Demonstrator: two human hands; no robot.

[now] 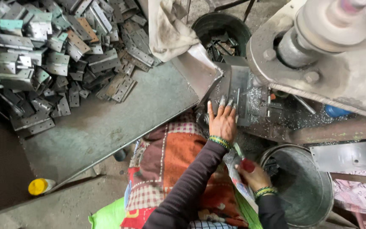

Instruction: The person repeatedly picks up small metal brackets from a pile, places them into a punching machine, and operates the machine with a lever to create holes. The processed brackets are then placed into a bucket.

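Observation:
My left hand (222, 121) lies flat with fingers spread on the grey metal bed (240, 82) of a machine, its fingertips on a small metal plate covered in shavings. My right hand (253, 173) is lower, closed around a red-tipped handle or lever (247, 164) just left of a metal bucket (308, 188). Both wrists wear green bangles and dark sleeves. What lies under the left palm is hidden.
A big heap of perforated metal hinge plates (56, 55) covers the sheet-metal table (106, 123) at left. A dark bucket (221, 29) of parts stands behind the machine. The machine's large round housing (331, 46) overhangs at right. A yellow-capped bottle (41, 185) sits low left.

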